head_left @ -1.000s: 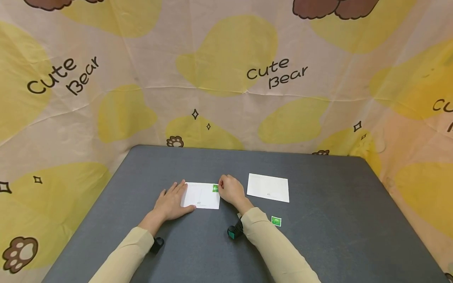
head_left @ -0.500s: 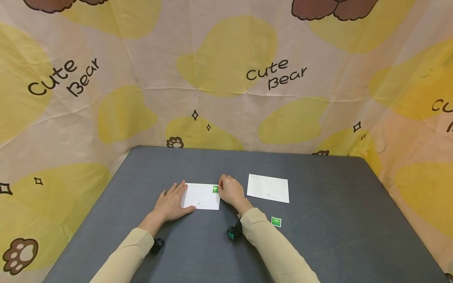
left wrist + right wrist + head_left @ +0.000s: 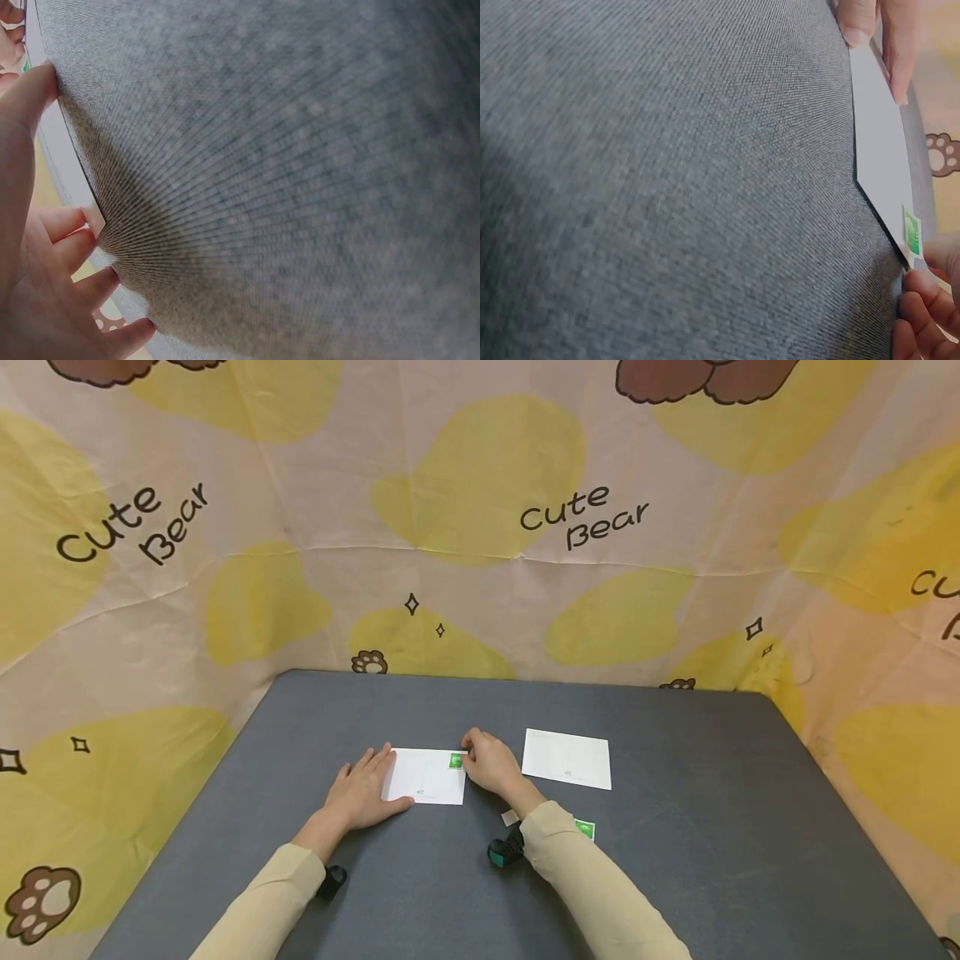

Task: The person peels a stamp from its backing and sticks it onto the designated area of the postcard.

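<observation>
A white postcard (image 3: 427, 776) lies on the table, a green stamp (image 3: 456, 761) at its upper right corner. My left hand (image 3: 363, 789) rests spread over the card's left end; in the left wrist view the thumb (image 3: 37, 90) lies along the near edge. My right hand (image 3: 492, 762) is at the right end, fingers curled. Seen from the right wrist, its thumb and forefinger pinch the stamp (image 3: 913, 232) by its outer edge, over the card's corner. Partly behind the right sleeve lies a second green stamp (image 3: 586, 829).
Another white postcard (image 3: 567, 759) lies to the right of my right hand. A small pale piece (image 3: 510, 817) shows beside the right wrist's black camera (image 3: 506, 849). The grey table (image 3: 720, 793) ends at a patterned cloth (image 3: 465, 527) behind.
My right wrist and forearm have shifted slightly right, and the sleeve now covers part of the loose stamp. The left hand and the postcards stay in place.
</observation>
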A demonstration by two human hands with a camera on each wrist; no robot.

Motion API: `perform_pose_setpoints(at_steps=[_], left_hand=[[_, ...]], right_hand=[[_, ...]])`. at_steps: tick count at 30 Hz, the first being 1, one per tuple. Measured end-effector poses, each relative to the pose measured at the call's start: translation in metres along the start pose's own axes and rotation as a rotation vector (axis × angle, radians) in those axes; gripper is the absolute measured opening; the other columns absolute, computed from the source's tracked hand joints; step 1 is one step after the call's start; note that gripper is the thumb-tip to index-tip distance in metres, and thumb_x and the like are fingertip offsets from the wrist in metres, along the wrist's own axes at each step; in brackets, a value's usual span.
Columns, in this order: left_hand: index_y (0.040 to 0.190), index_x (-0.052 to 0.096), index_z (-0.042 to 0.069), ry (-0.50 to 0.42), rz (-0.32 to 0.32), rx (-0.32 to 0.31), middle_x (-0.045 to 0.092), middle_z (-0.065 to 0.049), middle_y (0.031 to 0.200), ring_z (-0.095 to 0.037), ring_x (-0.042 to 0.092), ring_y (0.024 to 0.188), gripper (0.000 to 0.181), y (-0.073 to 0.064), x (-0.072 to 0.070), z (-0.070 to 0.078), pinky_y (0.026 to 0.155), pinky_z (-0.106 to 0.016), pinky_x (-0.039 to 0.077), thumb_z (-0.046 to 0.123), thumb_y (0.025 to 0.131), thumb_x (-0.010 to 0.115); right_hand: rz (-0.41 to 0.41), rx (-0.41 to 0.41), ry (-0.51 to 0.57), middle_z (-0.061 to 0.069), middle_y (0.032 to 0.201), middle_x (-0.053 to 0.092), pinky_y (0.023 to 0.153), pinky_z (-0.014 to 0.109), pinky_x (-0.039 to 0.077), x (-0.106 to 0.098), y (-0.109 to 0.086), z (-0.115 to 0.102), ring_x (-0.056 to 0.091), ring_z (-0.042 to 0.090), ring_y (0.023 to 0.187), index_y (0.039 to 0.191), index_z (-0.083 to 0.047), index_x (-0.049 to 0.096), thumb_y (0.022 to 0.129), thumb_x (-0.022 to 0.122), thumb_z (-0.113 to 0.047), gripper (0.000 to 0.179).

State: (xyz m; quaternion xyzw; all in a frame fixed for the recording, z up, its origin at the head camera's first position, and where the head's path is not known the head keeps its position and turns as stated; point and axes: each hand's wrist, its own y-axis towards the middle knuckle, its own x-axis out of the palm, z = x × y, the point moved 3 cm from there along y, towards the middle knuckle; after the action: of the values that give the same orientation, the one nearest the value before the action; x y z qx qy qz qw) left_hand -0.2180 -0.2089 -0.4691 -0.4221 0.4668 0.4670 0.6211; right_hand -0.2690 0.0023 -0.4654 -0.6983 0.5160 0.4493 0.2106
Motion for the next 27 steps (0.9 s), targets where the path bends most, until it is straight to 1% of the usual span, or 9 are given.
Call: perform_pose_setpoints(at_steps=[5, 11, 18, 20, 23, 27], left_hand=[[0.143, 0.029, 0.002, -0.008, -0.006, 0.001, 0.025, -0.013, 0.15, -0.037, 0.022, 0.137, 0.09, 0.0, 0.0, 0.0, 0.103, -0.063, 0.019, 0.057, 0.079, 0.061], [0.143, 0.029, 0.002, -0.004, -0.005, -0.001, 0.025, -0.013, 0.151, -0.037, 0.022, 0.137, 0.09, 0.001, -0.001, 0.0, 0.103, -0.063, 0.019, 0.057, 0.079, 0.06], [0.143, 0.029, 0.002, -0.008, -0.005, -0.001, 0.025, -0.014, 0.151, -0.038, 0.022, 0.137, 0.09, 0.0, 0.0, 0.0, 0.103, -0.063, 0.019, 0.056, 0.079, 0.06], [0.143, 0.029, 0.002, -0.005, -0.006, 0.0, 0.024, -0.014, 0.151, -0.038, 0.022, 0.137, 0.09, 0.0, -0.001, 0.0, 0.103, -0.063, 0.019, 0.056, 0.079, 0.06], [0.143, 0.03, 0.002, -0.004, -0.005, 0.003, 0.025, -0.014, 0.15, -0.038, 0.023, 0.137, 0.089, 0.0, -0.001, 0.001, 0.103, -0.063, 0.019, 0.056, 0.079, 0.06], [0.143, 0.03, 0.002, -0.005, -0.005, 0.005, 0.025, -0.014, 0.15, -0.038, 0.023, 0.136, 0.089, -0.001, -0.002, 0.001, 0.103, -0.063, 0.019, 0.056, 0.079, 0.06]], right_hand=[[-0.005, -0.029, 0.003, 0.0, 0.08, 0.055, 0.061, 0.025, 0.041, -0.005, -0.003, 0.0, 0.049, 0.011, 0.067, 0.101, -0.008, 0.061, 0.088, 0.058, -0.014, 0.014], [0.006, -0.111, 0.015, 0.001, 0.084, 0.058, 0.063, 0.024, 0.043, -0.011, -0.007, -0.001, 0.052, 0.011, 0.071, 0.099, -0.008, 0.064, 0.09, 0.056, -0.013, 0.013], [-0.037, -0.164, -0.025, -0.001, 0.092, 0.061, 0.069, 0.026, 0.046, -0.012, -0.013, -0.003, 0.054, 0.01, 0.078, 0.104, -0.01, 0.067, 0.091, 0.055, -0.017, 0.019], [-0.05, -0.189, -0.044, 0.0, 0.096, 0.062, 0.07, 0.027, 0.047, -0.012, -0.015, -0.003, 0.056, 0.012, 0.082, 0.107, -0.011, 0.066, 0.092, 0.055, -0.018, 0.02], [-0.064, -0.229, -0.071, 0.002, 0.105, 0.063, 0.077, 0.031, 0.049, -0.012, -0.017, -0.005, 0.059, 0.016, 0.092, 0.111, -0.011, 0.065, 0.092, 0.056, -0.018, 0.023], [-0.085, -0.293, -0.102, 0.004, 0.114, 0.062, 0.086, 0.034, 0.048, -0.012, -0.02, -0.008, 0.059, 0.02, 0.105, 0.114, -0.01, 0.064, 0.092, 0.055, -0.018, 0.025]])
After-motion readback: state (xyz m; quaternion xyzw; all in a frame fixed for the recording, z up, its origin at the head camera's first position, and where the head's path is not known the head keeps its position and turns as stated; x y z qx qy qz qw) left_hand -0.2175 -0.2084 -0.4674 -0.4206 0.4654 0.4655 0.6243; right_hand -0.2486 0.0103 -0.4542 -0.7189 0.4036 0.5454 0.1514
